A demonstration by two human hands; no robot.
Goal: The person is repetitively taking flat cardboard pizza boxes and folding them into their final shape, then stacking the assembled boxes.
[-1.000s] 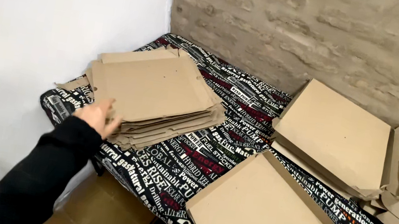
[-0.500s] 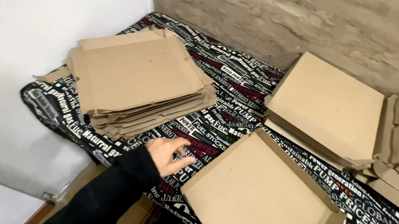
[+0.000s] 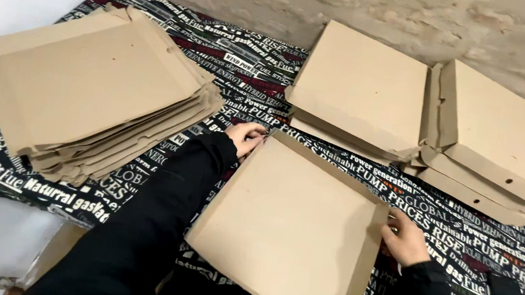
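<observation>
A: Open box tray is seen at the front edge of the table, approx mid. Left hand is pressed on its far-left corner, fingers curled onto the rim; right hand is closed on the right wall, prob so the flap's held upright.

B: Agreed. Flat blanks are stacked at the left end, folded boxes piled by the back edge, so finished and unfinished are kept apart imo. Vs 0.5 s ago: left hand's been moved from the cloth up to the tray corner, and right hand's now fully in view.
</observation>
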